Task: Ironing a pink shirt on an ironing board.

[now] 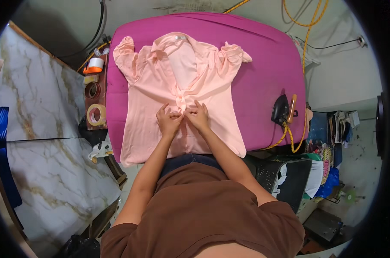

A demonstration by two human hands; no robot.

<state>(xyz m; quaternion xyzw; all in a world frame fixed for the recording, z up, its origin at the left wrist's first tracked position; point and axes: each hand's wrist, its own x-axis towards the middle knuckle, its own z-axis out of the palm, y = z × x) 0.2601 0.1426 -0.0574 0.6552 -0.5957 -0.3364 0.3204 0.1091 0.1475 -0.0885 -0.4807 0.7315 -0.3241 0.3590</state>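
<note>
A pale pink short-sleeved blouse [150, 119] lies front up, its collar at the far side and its neck open. Both my hands meet at the middle of its front placket [181, 98]. The thumb and fingers of my left hand [169, 121] pinch the placket's edge. From the other side, my right hand [197, 116] pinches the cloth at the same spot. Between the fingertips the cloth is bunched, and any button there is hidden. Both sleeves are gathered and crumpled.
The blouse rests on a magenta padded ironing table [262, 77]. An iron [280, 109] with a yellow cord stands at the right. On a narrow left shelf [96, 125] are tape rolls [96, 114] and a tape dispenser [94, 65]. A dark plastic chair [269, 171] stands near my right side.
</note>
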